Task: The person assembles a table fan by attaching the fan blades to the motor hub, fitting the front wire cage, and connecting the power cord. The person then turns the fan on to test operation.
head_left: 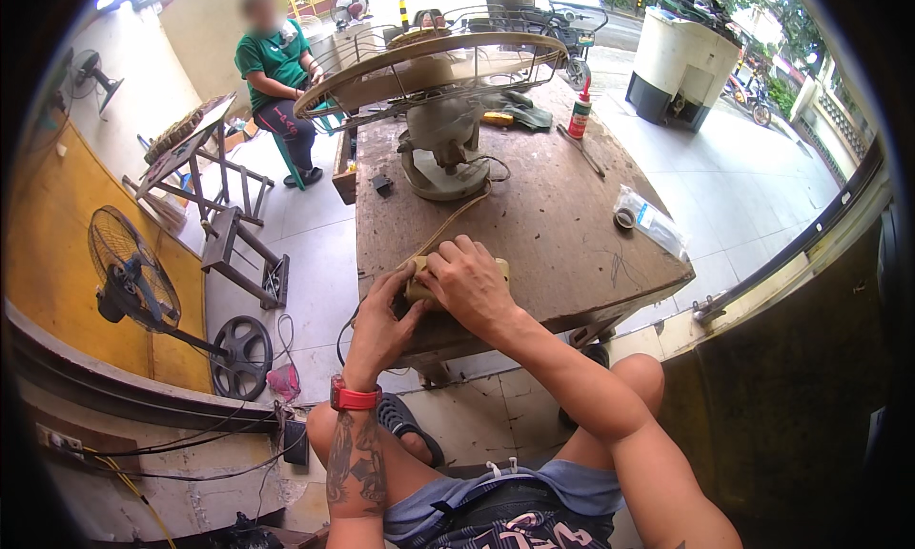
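Observation:
At the near edge of the wooden workbench (562, 230), my two hands are together on a small beige box (503, 271), mostly covered by my fingers. My left hand (383, 311) grips its left end, thumb along the near side. Curled over the top is my right hand (472, 280), fingers closed against the box; whether they also pinch something small is hidden. A thin cord (446, 227) runs from near the box toward an electric fan (443, 134). That fan stands on its grey base farther back, its wide wire cage facing upward.
On the bench are a small black block (382, 184), a red-and-white bottle (579, 112), a thin metal tool (583, 153), a tape roll (625, 217) and a clear plastic packet (658, 227). A standing fan (133, 273) is at left. Someone in green (276, 72) sits beyond.

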A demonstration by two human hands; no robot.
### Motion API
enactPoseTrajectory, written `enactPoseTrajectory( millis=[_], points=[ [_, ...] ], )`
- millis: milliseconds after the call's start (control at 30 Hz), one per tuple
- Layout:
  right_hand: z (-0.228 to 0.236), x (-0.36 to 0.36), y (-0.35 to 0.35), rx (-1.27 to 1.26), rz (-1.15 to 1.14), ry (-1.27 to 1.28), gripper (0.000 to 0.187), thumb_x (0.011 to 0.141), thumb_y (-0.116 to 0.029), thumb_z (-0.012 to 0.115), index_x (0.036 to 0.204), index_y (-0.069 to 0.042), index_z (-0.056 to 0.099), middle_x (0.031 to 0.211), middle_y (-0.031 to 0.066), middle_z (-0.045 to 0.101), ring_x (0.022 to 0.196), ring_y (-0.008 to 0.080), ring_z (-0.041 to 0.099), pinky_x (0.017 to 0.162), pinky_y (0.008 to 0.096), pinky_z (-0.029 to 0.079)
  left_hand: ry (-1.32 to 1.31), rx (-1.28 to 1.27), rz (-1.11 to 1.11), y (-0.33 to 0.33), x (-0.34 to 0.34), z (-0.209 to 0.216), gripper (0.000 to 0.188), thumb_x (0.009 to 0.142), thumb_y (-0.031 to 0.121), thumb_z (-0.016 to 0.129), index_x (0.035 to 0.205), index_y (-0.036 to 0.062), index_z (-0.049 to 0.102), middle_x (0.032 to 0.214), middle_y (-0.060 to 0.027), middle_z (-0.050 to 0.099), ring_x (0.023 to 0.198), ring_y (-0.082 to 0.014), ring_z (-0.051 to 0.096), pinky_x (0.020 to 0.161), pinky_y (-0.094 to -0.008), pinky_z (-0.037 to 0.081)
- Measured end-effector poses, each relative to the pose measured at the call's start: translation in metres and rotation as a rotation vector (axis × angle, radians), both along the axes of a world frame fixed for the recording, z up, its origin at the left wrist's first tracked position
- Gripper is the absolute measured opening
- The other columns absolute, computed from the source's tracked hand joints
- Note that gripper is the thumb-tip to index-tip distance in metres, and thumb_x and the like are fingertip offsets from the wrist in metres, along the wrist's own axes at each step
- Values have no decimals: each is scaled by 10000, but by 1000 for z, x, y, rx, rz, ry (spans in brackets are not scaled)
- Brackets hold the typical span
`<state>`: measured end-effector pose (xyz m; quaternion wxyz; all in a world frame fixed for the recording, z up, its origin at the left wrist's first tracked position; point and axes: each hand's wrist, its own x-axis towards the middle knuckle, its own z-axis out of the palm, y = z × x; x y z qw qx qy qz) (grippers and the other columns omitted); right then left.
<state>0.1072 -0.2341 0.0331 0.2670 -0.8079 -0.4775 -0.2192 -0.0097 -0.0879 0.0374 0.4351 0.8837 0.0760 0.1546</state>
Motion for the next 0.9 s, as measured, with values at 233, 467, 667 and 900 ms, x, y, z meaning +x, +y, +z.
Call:
enactPoseTrajectory(
  millis=[233,467,667,900],
  points=[
    [0,-1,0,-11,-9,-3,181,940,-237,728,940,-58,704,944,82,643,977,282,595,884,414,499,-14,18,0,1,0,0,607,915,186,804,1461,34,587,1395,-183,625,1270,-333,636,1070,-413,516],
    [1,0,0,-5,1,0,180,943,-233,727,930,-56,700,931,87,644,966,287,604,882,415,499,-9,23,10,0,0,0,598,912,191,805,1446,27,594,1405,-189,620,1273,-336,634,1081,-407,508],
    [1,-1,0,2,1,-5,181,944,-232,726,921,-55,696,927,87,645,962,288,607,876,416,497,-35,38,-4,0,0,0,573,909,155,791,1429,7,597,1393,-194,627,1265,-336,638,1091,-403,499],
    [2,-1,0,-9,-7,-10,180,943,-233,726,926,-56,692,928,87,640,963,288,606,876,417,496,-17,11,-5,0,-1,1,565,905,124,774,1428,2,597,1409,-193,619,1280,-349,627,1097,-398,494]
  ],
)
